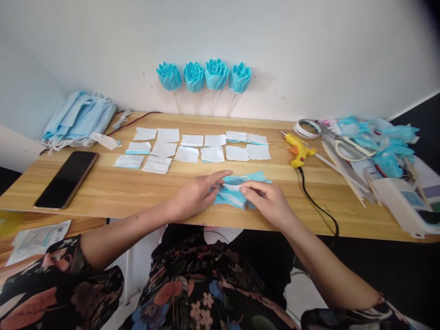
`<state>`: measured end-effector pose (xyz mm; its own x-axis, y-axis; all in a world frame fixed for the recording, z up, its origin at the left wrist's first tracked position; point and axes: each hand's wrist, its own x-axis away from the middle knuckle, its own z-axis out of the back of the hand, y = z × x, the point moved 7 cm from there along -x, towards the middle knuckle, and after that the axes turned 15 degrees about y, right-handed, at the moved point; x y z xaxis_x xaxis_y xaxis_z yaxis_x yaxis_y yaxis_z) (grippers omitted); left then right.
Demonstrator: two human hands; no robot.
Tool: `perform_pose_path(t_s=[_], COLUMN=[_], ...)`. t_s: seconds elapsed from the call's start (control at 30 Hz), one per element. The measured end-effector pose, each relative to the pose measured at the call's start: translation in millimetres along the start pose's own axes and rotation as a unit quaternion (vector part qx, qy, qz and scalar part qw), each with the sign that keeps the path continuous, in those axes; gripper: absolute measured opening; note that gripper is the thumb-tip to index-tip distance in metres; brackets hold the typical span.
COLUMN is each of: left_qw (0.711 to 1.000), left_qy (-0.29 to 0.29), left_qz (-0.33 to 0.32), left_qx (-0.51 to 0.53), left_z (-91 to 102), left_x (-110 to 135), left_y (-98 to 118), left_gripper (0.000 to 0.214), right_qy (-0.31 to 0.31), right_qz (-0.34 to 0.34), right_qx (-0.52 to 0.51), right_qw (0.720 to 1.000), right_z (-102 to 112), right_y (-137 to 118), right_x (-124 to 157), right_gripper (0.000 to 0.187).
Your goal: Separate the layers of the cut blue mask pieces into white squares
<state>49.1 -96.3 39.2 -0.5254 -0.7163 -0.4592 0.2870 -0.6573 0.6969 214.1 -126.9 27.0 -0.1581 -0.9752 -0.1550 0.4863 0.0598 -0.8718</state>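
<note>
Near the table's front edge, my left hand (194, 195) and my right hand (270, 201) face each other. Both pinch a small white and blue piece of mask fabric (233, 187) between their fingertips. More blue mask fabric pieces (232, 199) lie under and around the fingers, partly covered by them. Beyond my hands, several cut fabric squares (186, 154) are laid out in rows, mostly white side up, some with a blue edge showing.
Several blue fabric flowers (216, 75) on sticks lean against the wall. A phone (67, 178) and stacked face masks (80, 117) are left. A yellow glue gun (298, 150), its black cord, tape rolls (307, 128), scissors (354, 150) and blue scraps (395, 151) are right.
</note>
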Motion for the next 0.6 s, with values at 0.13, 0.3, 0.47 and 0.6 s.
perform_pose_path(t_s=[0.13,0.3,0.47,0.6], left_qw=[1.0,1.0,0.997,0.991], left_qy=[0.005,-0.001,-0.012,-0.032], left_qz=[-0.012,-0.01,-0.048,-0.098], left_qx=[-0.014,-0.021,-0.052,-0.081], left_z=[-1.8,0.0,4.9,5.6], left_x=[2,5,6,7], left_y=[-2,-1,6,15], left_gripper=[0.053,0.053,0.047,0.032], right_qy=[0.07,0.136,0.213,0.247], right_qz=[-0.102,-0.164,-0.173,-0.148], right_qx=[-0.105,-0.209,-0.321,-0.341], right_qw=[0.987,0.954,0.907,0.895], right_z=[13,27,52,67], right_y=[20,27,20,15], right_x=[-2,-7,-28,-46], right_gripper=[0.022,0.021,0.021,0.023])
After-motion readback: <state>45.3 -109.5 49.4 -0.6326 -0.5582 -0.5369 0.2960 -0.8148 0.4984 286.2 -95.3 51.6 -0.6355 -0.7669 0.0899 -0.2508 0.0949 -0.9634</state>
